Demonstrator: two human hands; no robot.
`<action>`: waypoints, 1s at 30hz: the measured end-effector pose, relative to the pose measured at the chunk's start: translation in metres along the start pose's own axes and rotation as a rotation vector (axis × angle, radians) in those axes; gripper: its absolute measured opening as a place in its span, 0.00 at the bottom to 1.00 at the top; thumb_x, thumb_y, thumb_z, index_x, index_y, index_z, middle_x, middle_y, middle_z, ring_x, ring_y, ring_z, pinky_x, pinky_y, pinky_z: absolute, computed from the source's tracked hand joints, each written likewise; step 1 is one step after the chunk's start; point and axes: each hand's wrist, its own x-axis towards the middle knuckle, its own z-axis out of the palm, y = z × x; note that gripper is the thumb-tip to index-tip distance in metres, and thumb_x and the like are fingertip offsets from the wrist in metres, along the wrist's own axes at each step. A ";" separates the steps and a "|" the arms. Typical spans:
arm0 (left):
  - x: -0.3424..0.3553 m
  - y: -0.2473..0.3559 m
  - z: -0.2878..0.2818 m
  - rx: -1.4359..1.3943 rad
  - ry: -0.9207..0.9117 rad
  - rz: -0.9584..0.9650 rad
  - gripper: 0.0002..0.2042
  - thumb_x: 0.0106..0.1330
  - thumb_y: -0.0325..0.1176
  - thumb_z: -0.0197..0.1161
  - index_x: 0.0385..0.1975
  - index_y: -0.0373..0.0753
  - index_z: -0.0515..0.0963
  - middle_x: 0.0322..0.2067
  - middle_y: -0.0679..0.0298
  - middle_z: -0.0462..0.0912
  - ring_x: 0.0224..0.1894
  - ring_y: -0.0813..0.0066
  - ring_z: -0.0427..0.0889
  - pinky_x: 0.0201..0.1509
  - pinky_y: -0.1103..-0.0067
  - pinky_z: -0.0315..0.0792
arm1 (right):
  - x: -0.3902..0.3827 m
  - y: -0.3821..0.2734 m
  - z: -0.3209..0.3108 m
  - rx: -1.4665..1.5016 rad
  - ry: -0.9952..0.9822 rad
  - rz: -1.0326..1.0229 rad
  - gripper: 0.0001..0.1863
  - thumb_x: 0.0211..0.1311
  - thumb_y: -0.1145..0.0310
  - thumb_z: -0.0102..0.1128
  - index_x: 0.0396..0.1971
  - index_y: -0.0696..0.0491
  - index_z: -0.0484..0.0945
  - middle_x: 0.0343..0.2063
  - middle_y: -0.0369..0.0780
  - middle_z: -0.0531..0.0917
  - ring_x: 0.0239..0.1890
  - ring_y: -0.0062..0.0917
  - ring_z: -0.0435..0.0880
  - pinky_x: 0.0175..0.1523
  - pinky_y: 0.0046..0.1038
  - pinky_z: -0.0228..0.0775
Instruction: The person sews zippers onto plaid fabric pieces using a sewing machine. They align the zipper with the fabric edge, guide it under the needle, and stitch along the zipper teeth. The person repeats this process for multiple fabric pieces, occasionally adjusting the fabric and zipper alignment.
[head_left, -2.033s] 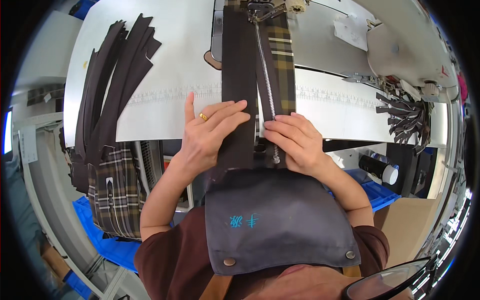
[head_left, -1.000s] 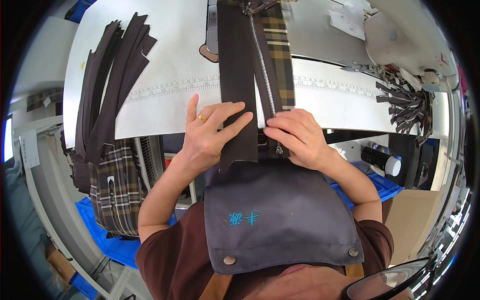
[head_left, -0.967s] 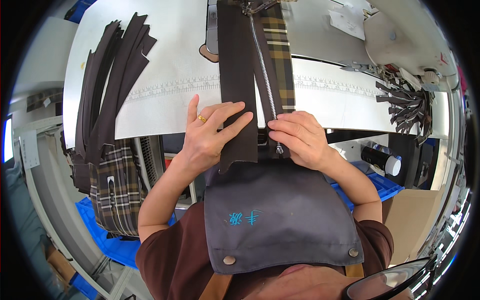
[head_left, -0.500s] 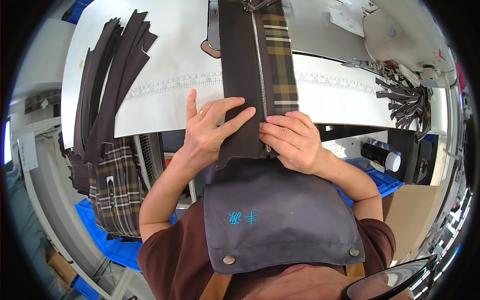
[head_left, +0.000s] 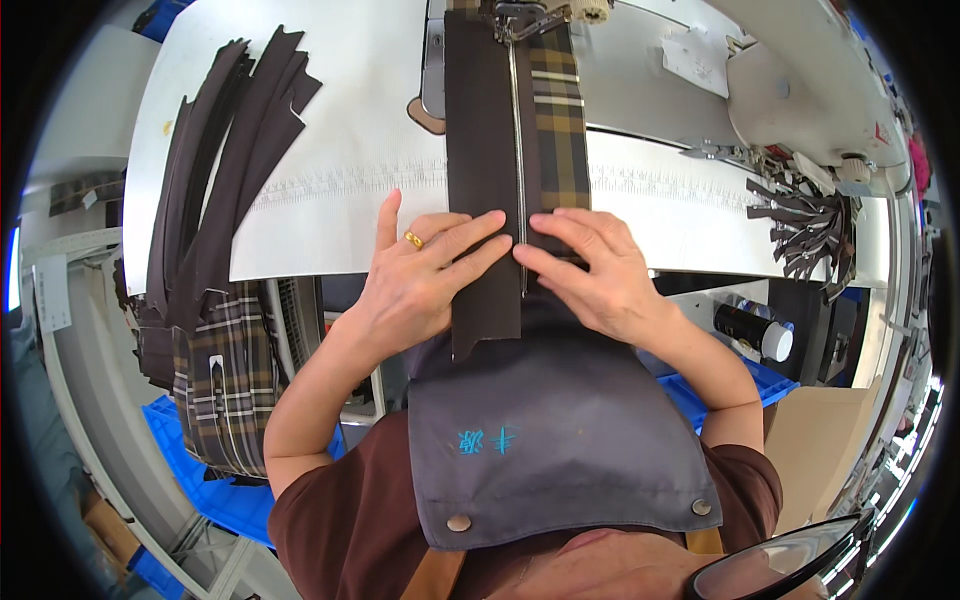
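My left hand (head_left: 418, 280), a gold ring on one finger, has its fingertips resting on a long dark brown fabric strip (head_left: 480, 140); its fingers are stretched out. Beside it runs a metal zipper (head_left: 516, 120), with plaid fabric (head_left: 560, 120) to its right, all passing under the sewing machine's presser foot (head_left: 509, 30) at the top. My right hand (head_left: 598, 275) lies with spread fingertips just right of the zipper, on the layered fabric. The lower end of the dark strip hangs over the table edge toward the grey apron (head_left: 560, 420).
The white table (head_left: 350, 120) carries dark strips (head_left: 230, 150) at left, snips (head_left: 710, 151) and bunched short zipper pieces (head_left: 805, 225) at right, near the machine body (head_left: 815, 90). Plaid pieces (head_left: 230, 390) hang over a blue bin (head_left: 200, 470). A bottle (head_left: 750, 330) sits below right.
The dark strip has shifted right against the zipper, closing the white gap between them. My right hand's fingers have spread out along the zipper's right side, and the zipper pull is no longer visible.
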 end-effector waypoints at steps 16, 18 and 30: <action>0.106 -0.089 0.005 0.167 0.066 0.005 0.14 0.60 0.39 0.61 0.46 0.49 0.80 0.54 0.74 0.76 0.51 0.70 0.74 0.66 0.50 0.46 | 0.009 0.004 -0.001 0.027 -0.046 -0.037 0.20 0.40 0.74 0.65 0.39 0.54 0.81 0.37 0.37 0.78 0.42 0.29 0.74 0.43 0.30 0.70; 0.108 -0.089 0.004 0.177 0.057 0.011 0.14 0.59 0.40 0.62 0.45 0.51 0.80 0.53 0.74 0.76 0.50 0.70 0.74 0.65 0.51 0.47 | 0.010 0.006 -0.001 0.027 -0.060 -0.047 0.19 0.40 0.73 0.65 0.39 0.54 0.81 0.37 0.37 0.78 0.42 0.29 0.74 0.42 0.30 0.70; 0.116 -0.093 0.000 0.165 0.071 0.036 0.14 0.57 0.44 0.63 0.43 0.50 0.81 0.51 0.74 0.77 0.50 0.70 0.73 0.65 0.50 0.49 | 0.015 0.015 -0.004 0.065 -0.146 -0.088 0.20 0.45 0.70 0.56 0.43 0.57 0.78 0.41 0.39 0.76 0.44 0.30 0.73 0.46 0.30 0.68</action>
